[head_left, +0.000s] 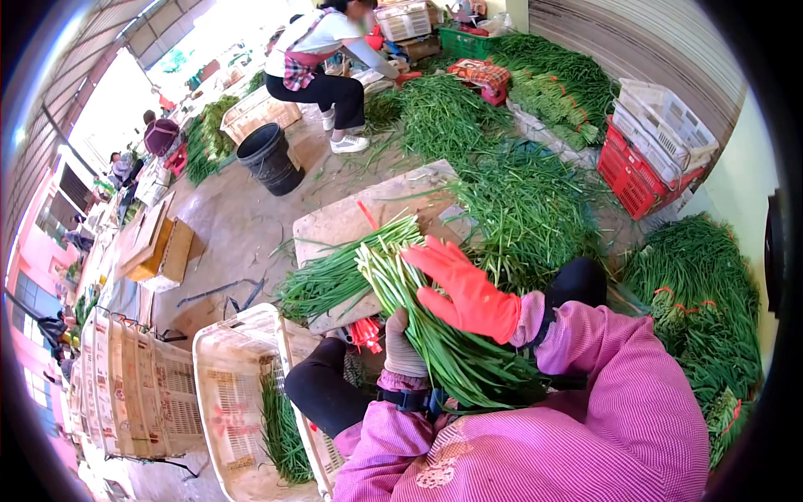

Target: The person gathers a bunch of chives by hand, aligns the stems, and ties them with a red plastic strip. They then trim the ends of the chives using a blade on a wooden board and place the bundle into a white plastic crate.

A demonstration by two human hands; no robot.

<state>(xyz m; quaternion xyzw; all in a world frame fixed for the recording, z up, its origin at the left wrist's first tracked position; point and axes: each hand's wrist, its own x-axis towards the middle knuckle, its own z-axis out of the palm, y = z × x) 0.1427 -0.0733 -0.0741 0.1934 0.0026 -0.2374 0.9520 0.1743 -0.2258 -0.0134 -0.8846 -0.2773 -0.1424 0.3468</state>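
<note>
A bunch of long green stalks lies across my lap, its pale ends pointing up and left. My left hand, in a grey glove, is wrapped round the lower left side of the bunch, its fingers mostly hidden beneath. Over the bunch's right side is my right hand, in a red glove, with its fingers stretched out and apart, near the pale ends. Just beyond, another bunch of stalks rests on a board. Red ties hang at the board's near edge.
A white crate holding some greens stands at the left, beside stacked crates. Heaps of greens lie ahead and right. Farther off are a black bucket, a cardboard box, red and white crates and a bending person.
</note>
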